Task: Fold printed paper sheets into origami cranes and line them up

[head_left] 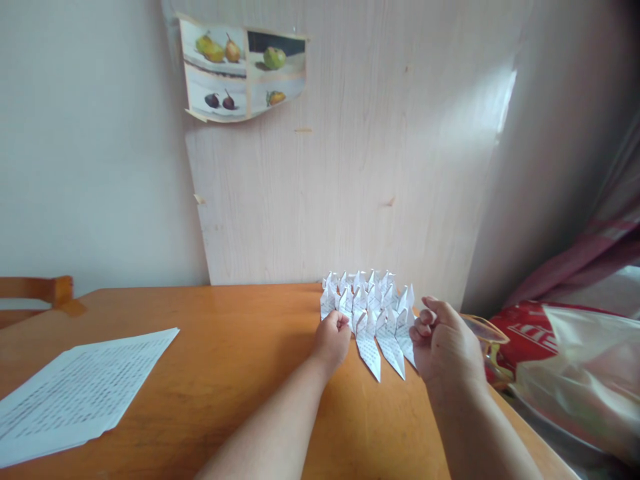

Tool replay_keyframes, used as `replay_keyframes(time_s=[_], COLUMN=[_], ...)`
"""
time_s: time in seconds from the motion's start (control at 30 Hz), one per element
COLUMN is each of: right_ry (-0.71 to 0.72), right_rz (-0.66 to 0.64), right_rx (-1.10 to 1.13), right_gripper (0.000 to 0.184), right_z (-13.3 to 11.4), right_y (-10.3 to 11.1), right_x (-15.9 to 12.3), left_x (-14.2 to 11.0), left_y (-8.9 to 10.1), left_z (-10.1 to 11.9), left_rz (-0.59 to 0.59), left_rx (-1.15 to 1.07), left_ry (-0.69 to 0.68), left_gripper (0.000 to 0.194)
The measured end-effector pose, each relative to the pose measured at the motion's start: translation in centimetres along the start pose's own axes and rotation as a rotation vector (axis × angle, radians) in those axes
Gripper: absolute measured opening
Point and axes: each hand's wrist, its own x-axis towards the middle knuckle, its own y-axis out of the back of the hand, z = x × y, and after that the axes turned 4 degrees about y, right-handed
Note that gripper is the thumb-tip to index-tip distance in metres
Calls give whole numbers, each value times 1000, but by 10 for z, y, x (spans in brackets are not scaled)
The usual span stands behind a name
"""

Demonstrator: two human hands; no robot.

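Note:
Several white folded paper cranes point(370, 343) stand close together in rows on the table, with printed text on their paper. The front ones have long pointed ends lying towards me. My left hand point(334, 339) is closed at the front left corner of the rows, its fingertips against the paper there. Whether it pinches a crane is hidden. At the right side of the rows, my right hand point(445, 343) has its fingers curled in and its thumb above them. It covers part of the rightmost front crane, and anything inside it is out of sight.
A stack of printed sheets point(95, 390) lies on the left of the wooden table point(225, 373). Beyond the right edge are glasses point(487, 330) and red and clear plastic bags point(565, 353). Fruit pictures point(245, 70) hang on the board point(350, 187) behind. A chair point(55, 290) stands at the far left.

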Motion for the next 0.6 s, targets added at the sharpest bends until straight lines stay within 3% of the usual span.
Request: replay_keyframes(time_s=[0.2,0.37,0.6], right_ry=[20,39,83], right_rz=[3,-6,-51], right_rx=[-19,-34,-95], right_gripper=[19,18,18], right_z=[3,6,9], right_y=[-2,-3,-5], right_x=[-2,-5,-9], left_x=[-1,-5,-25], left_y=[10,27,86], left_z=[9,21,24], left_rz=[131,168,203], left_rx=[-23,-51,-110], left_ry=[-8,-32,-101], left_gripper=[8,10,7])
